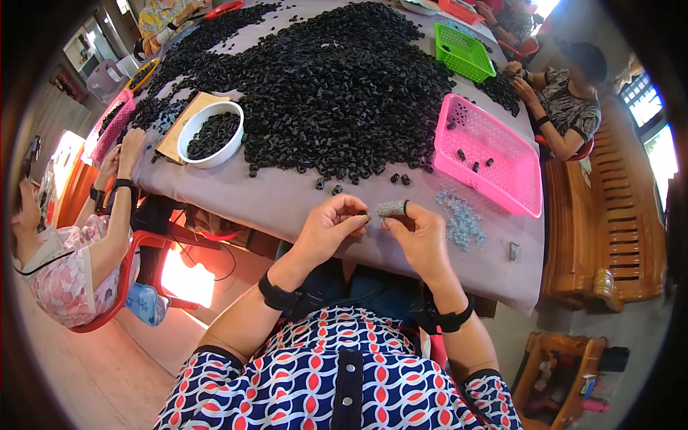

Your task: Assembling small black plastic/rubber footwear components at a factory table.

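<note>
My left hand (331, 228) is closed in a pinch on a small dark plastic piece (364, 213), mostly covered by the fingertips. Just across from it, my right hand (419, 240) has thumb and forefinger brought together; whatever lies between them is too small to make out. A grey finger sleeve (391, 208) covers that forefinger. The hands are slightly apart above the near edge of the table. Beyond them spreads a large heap of small black tube-shaped pieces (344, 93), a few lying loose at its near side. Pale clear scraps (462, 218) form a little pile beside my right hand.
A pink basket (529, 172) with a few black pieces stands right, a green basket (464, 54) behind it. At left, a white bowl (231, 147) of black pieces sits by a cardboard piece (172, 140). Several people work around the cloth-covered table (201, 183). A wooden bench (616, 215) stands right.
</note>
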A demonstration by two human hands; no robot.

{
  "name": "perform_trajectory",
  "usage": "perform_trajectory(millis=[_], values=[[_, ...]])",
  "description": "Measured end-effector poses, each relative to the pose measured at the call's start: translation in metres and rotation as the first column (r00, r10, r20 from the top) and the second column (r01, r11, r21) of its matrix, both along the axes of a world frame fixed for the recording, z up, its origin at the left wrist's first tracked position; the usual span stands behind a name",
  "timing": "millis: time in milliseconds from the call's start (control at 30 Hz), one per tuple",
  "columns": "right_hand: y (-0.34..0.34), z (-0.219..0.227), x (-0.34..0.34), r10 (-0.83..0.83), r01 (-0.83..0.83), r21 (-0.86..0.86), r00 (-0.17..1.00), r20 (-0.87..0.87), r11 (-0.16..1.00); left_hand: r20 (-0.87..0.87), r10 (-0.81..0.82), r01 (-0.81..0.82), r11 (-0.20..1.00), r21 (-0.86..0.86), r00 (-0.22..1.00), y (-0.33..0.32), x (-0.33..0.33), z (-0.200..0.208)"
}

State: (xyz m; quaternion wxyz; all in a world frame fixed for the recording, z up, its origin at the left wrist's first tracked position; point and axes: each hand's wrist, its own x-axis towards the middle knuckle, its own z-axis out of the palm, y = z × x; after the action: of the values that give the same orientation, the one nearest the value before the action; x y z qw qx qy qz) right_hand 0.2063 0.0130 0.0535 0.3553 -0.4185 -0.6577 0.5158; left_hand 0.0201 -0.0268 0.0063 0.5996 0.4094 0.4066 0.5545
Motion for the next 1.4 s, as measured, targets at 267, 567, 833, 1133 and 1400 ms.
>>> perform_trajectory(millis=[267, 567, 833, 1133, 1400], values=[[-0.009, 0.003, -0.020, -0.010, 0.006, 0.183, 1.000, 0.020, 0.983, 0.194, 0.072, -0.060, 0.996, -0.067, 0.978, 0.000, 0.001, 0.001], [-0.010, 0.002, -0.028, -0.125, 0.045, 0.441, 0.980, 0.153, 0.896, 0.191, 0.111, -0.105, 0.994, -0.037, 0.975, 0.001, -0.001, -0.002], [-0.008, 0.000, -0.025, -0.136, 0.019, 0.500, 0.971, 0.198, 0.866, 0.147, 0.023, -0.014, 0.998, -0.064, 0.989, -0.002, -0.001, 0.002], [-0.015, 0.014, -0.015, -0.087, -0.232, 0.634, 0.899, 0.430, 0.738, -0.061, -0.129, 0.123, 0.988, -0.091, 0.990, -0.005, 0.002, 0.011], [-0.022, 0.014, -0.031, -0.085, -0.325, 0.662, 0.857, 0.507, 0.675, 0.051, -0.093, 0.100, 0.982, -0.159, 0.994, -0.014, -0.002, 0.008]])
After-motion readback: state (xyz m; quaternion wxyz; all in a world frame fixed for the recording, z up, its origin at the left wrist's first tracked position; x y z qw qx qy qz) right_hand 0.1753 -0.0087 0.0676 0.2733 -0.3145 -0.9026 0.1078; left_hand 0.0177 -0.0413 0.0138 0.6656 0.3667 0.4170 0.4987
